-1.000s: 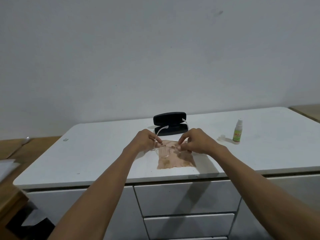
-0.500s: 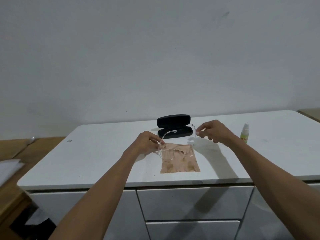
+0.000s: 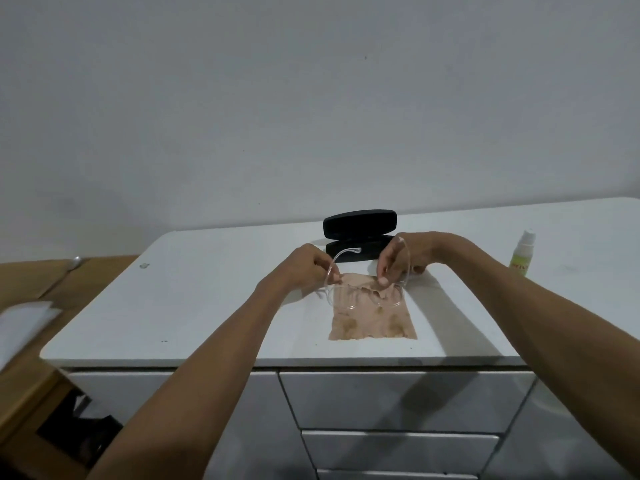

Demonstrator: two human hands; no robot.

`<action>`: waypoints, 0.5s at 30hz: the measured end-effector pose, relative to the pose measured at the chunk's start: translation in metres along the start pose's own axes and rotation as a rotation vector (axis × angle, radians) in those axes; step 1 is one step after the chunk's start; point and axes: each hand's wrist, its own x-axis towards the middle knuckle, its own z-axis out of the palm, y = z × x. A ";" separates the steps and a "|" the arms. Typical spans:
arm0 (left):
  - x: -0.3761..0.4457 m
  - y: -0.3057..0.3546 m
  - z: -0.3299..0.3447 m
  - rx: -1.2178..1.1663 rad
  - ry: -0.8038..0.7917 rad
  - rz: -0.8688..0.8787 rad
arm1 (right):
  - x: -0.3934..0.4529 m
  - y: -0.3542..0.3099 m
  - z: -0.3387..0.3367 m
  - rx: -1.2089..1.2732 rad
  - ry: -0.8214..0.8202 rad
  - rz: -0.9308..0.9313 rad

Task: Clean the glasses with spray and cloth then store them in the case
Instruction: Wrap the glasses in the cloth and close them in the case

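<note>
While both hands, left hand (image 3: 311, 268) and right hand (image 3: 398, 261), pinch the clear glasses (image 3: 360, 292) above the cloth (image 3: 374, 323), folding seems underway; the open case (image 3: 360, 237) waits at twelve o'clock.

My right hand (image 3: 405, 258) covers the right end of the open case (image 3: 356, 251) and part of one clear arm of the glasses (image 3: 363, 292). The lenses nearly vanish against the cloth (image 3: 374, 323) beneath. Right of the case, the spray bottle (image 3: 521, 254) label is too blurred to read.
</note>
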 end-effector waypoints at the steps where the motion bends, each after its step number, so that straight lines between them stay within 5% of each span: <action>1: 0.003 -0.001 0.000 0.011 -0.008 -0.007 | 0.001 -0.001 -0.001 -0.039 -0.006 0.006; 9: 0.005 -0.002 -0.005 0.000 -0.079 -0.037 | -0.002 -0.005 -0.002 0.041 0.042 0.026; 15: 0.003 -0.004 -0.005 -0.097 -0.015 -0.018 | 0.000 0.011 0.003 0.189 0.291 0.011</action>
